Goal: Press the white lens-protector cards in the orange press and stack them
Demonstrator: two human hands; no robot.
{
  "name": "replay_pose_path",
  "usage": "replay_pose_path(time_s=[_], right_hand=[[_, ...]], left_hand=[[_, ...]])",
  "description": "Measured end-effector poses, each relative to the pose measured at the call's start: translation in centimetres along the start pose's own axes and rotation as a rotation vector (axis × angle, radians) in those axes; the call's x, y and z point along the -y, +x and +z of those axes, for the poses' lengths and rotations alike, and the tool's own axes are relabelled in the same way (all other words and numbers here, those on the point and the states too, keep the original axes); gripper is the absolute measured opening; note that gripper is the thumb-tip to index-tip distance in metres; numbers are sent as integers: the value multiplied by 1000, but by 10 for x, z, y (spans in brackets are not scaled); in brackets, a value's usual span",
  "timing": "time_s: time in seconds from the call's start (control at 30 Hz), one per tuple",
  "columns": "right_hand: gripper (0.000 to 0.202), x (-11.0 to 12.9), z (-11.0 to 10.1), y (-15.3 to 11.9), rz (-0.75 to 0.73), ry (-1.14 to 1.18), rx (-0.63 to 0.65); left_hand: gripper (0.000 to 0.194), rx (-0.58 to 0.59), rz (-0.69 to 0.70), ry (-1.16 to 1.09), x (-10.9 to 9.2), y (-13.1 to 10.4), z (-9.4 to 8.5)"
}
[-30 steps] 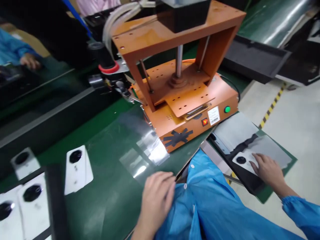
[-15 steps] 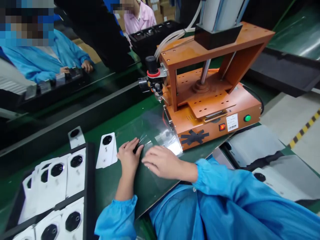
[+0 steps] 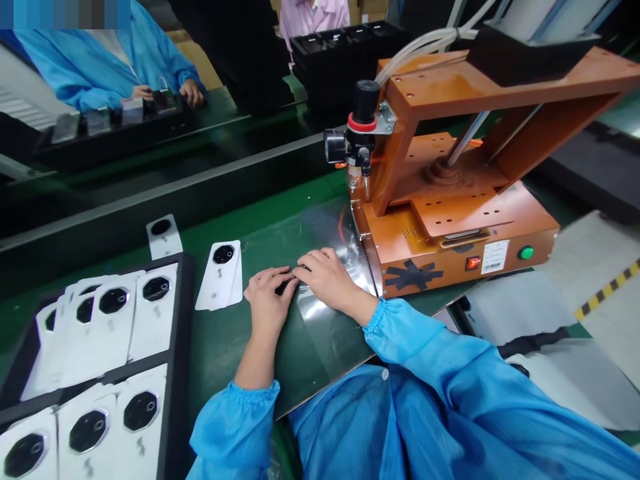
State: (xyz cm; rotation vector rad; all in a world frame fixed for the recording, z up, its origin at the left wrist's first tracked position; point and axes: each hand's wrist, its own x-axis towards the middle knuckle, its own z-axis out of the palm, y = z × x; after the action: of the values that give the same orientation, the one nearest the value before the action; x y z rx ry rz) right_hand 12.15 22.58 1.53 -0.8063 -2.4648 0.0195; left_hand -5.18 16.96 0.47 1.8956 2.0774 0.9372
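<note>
Above the green bench, my left hand is closed, its thumb and forefinger drawn together. A small dark patch shows between them; I cannot tell whether it is an object or a gap. The fingertips of my right hand are pinched right beside the left ones. Whatever they hold is too small or hidden to name. Clear plastic film lies below and around my right hand, catching glare. Just left of my hands, white phone back covers with round black camera areas lie overlapped on the bench.
A black divided tray with several white phone back covers stands at left. Another cover lies behind it. An orange press stands at right. More covers under translucent sheets lie at lower right. Co-workers sit across the bench.
My right hand has moved up and inward, so its fingertips now meet the left hand's. The camera view has shifted, moving the press rightward in the picture.
</note>
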Motion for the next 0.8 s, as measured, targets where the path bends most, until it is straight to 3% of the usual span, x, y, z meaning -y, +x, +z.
replay_pose_path(time_s=[0.17, 0.3, 0.37, 0.53, 0.7, 0.8], right_hand=[[19, 2, -1, 3, -5, -79, -3], [15, 10, -20, -7, 0, -115, 52], [13, 19, -38, -24, 6, -88, 25], [13, 39, -73, -94, 106, 134, -181], [20, 34, -71, -133, 186, 396, -270], [24, 28, -64, -139, 178, 445, -319]], left_hand=[[25, 33, 17, 38, -2, -1, -3], [59, 201, 118, 154, -4, -6, -10], [68, 252, 160, 216, -3, -9, -11], [72, 225, 183, 229, -4, -7, -7], [74, 229, 212, 236, -19, 8, -3], [77, 256, 194, 150, -17, 39, -12]])
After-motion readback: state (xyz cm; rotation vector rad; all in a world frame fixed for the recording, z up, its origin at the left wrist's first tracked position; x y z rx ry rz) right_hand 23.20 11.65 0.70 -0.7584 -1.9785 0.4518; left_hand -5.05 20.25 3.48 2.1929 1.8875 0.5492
